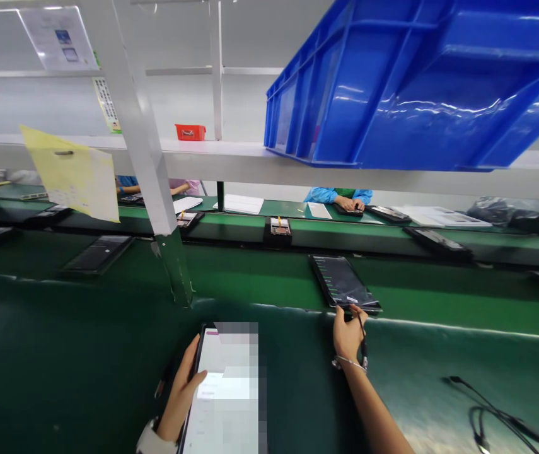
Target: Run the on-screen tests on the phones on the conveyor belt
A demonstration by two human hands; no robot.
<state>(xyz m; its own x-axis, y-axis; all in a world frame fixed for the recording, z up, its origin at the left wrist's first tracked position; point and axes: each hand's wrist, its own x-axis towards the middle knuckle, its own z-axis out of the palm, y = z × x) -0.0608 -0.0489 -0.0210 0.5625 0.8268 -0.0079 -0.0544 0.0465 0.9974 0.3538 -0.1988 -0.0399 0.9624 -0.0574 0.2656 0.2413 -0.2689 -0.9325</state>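
At the belt's edge, right hand [347, 337] pinches dark tablet [343, 283] — left hand [181, 391] grips lit tablet [226, 397]

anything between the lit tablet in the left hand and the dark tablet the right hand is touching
No object: in the head view only bare green mat separates the lit tablet from the dark tablet.

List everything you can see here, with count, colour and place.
lit tablet: one, white screen, near bench, bottom centre
dark tablet: one, black, on the green belt, centre right
cable: one, black, in the right hand
loose cables: a bundle, black, bench bottom right
crate: one, blue, on the shelf, upper right
small bin: one, red, on the shelf
yellow sheet: one, hanging at left
co-worker's hands: blue sleeves, across the belt
left hand: holds the lit tablet's left edge
right hand: touches the dark tablet's near edge
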